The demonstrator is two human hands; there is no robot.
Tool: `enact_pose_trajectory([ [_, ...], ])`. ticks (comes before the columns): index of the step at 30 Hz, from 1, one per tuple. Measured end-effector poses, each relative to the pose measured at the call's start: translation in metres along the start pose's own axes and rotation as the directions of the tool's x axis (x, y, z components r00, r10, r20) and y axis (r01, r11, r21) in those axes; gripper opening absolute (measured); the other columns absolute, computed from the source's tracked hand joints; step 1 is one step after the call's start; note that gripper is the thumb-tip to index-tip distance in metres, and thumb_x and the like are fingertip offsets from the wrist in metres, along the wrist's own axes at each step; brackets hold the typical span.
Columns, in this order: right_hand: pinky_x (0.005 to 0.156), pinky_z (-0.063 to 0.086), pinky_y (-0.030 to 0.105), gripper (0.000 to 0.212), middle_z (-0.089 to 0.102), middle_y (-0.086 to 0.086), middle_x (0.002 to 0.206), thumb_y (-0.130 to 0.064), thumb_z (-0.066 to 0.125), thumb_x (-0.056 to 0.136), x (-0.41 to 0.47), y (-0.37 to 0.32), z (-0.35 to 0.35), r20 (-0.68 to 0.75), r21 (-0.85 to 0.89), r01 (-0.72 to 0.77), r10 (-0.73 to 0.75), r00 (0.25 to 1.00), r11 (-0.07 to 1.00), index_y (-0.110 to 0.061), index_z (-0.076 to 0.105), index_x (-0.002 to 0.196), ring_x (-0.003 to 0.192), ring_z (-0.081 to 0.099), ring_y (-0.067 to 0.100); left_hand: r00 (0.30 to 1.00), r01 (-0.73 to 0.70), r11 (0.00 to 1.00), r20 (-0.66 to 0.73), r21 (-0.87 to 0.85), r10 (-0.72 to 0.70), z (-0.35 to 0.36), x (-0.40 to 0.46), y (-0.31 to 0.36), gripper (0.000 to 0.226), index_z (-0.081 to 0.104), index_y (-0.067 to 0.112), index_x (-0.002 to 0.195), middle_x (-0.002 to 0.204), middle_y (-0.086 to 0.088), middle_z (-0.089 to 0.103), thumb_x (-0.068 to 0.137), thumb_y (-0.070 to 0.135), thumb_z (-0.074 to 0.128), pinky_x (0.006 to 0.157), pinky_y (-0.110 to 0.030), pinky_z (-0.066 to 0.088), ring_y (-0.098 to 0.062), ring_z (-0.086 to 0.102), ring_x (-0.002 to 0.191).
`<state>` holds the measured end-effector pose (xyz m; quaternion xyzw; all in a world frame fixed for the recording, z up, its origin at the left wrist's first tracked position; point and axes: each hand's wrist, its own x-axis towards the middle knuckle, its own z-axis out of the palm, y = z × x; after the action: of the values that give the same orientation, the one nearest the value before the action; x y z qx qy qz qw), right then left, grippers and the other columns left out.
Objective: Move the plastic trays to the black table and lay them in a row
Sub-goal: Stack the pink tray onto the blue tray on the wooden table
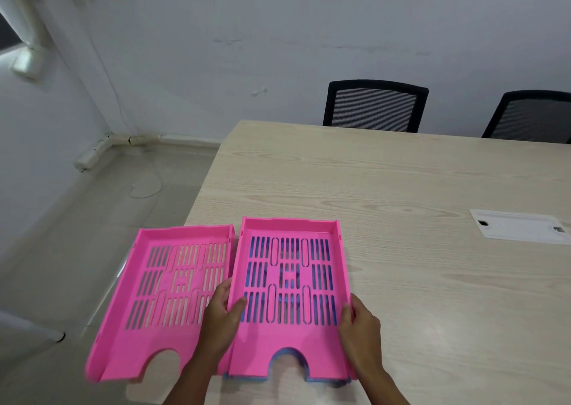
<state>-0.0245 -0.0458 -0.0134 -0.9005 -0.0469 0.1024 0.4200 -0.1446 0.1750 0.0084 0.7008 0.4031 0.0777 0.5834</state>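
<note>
Two pink slotted plastic trays lie side by side at the near left corner of a light wooden table (pixel 401 188). The left pink tray (pixel 167 299) overhangs the table's left edge. The right pink tray (pixel 290 299) sits on top of a blue tray (pixel 289 351), whose edge shows under the front notch and through the slots. My left hand (pixel 221 321) grips the right tray's left wall, thumb inside. My right hand (pixel 360 327) grips its right wall. No black table is in view.
Two black mesh office chairs (pixel 375 106) (pixel 531 117) stand behind the table's far edge. A white cable cover plate (pixel 519 227) is set in the tabletop at right. To the left lies grey floor with a loose cable (pixel 148 188) and white walls.
</note>
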Motion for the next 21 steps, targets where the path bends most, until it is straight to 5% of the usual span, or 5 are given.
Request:
enact_pose_trajectory([
  [8, 0.069, 0.049, 0.021, 0.023, 0.070, -0.007, 0.100, -0.018, 0.050, 0.102, 0.002, -0.003, -0.007, 0.088, 0.157, -0.094, 0.081, 0.993, 0.983, -0.028, 0.064, 0.115, 0.085, 0.063, -0.001, 0.999, 0.033, 0.997, 0.017, 0.067, -0.034, 0.006, 0.001, -0.003, 0.066, 0.027, 0.019, 0.154, 0.159, -0.009, 0.033, 0.096, 0.027, 0.058, 0.113, -0.053, 0.034, -0.033, 0.037, 0.142],
  [18, 0.055, 0.044, 0.025, 0.030, 0.069, 0.006, 0.072, -0.017, 0.046, 0.102, 0.024, 0.012, -0.036, 0.026, 0.139, -0.123, 0.121, 0.992, 0.983, -0.012, 0.069, 0.082, 0.062, 0.057, 0.014, 0.997, -0.011, 0.996, 0.074, 0.085, 0.005, 0.036, 0.011, 0.007, 0.064, 0.032, 0.024, 0.150, 0.152, -0.004, 0.045, 0.093, 0.033, 0.059, 0.111, -0.056, 0.039, -0.028, 0.046, 0.136],
  [21, 0.058, 0.047, 0.030, 0.030, 0.071, 0.007, 0.073, -0.016, 0.046, 0.102, 0.032, 0.017, -0.048, -0.015, 0.137, -0.139, 0.143, 0.990, 0.981, -0.011, 0.069, 0.082, 0.064, 0.059, 0.017, 0.992, -0.034, 0.997, 0.120, 0.066, 0.026, 0.052, 0.012, 0.018, 0.055, 0.038, 0.020, 0.147, 0.130, 0.006, 0.055, 0.096, 0.023, 0.057, 0.107, -0.045, 0.042, -0.021, 0.055, 0.120],
])
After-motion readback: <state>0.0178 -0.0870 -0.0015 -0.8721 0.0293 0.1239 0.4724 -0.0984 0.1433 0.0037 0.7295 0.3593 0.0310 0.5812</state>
